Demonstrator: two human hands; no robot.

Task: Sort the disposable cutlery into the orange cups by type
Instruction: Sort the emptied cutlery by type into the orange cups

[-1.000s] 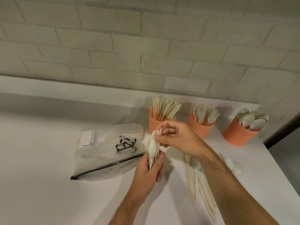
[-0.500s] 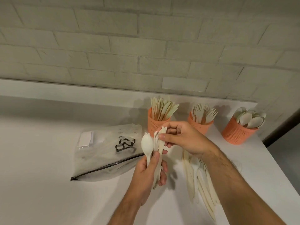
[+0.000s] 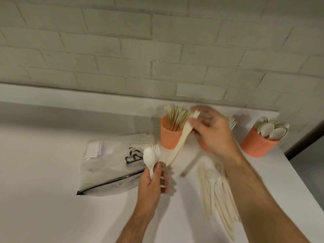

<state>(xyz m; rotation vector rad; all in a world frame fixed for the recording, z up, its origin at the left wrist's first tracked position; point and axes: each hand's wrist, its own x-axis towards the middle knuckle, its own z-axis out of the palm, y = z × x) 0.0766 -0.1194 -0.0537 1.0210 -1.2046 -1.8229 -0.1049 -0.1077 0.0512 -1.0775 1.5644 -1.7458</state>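
The right hand (image 3: 213, 135) pinched a knife (image 3: 182, 141) by its upper end, just right of the knife cup (image 3: 169, 137), the blade end slanting down toward the left hand (image 3: 152, 186). That hand gripped a spoon (image 3: 149, 157) and a fork (image 3: 155, 149) by their handles, below and left of the knife cup, over the edge of a plastic bag (image 3: 108, 165). The fork cup (image 3: 206, 146) stood right of the knife cup, mostly hidden by the right hand, and the spoon cup (image 3: 256, 144) further right. A loose pile of cutlery (image 3: 217, 193) lay below and right of the knife cup. To my eye the knife wanted tipping upright and lowering handle-first among the others, slowly, since that light cup looked easy to knock over
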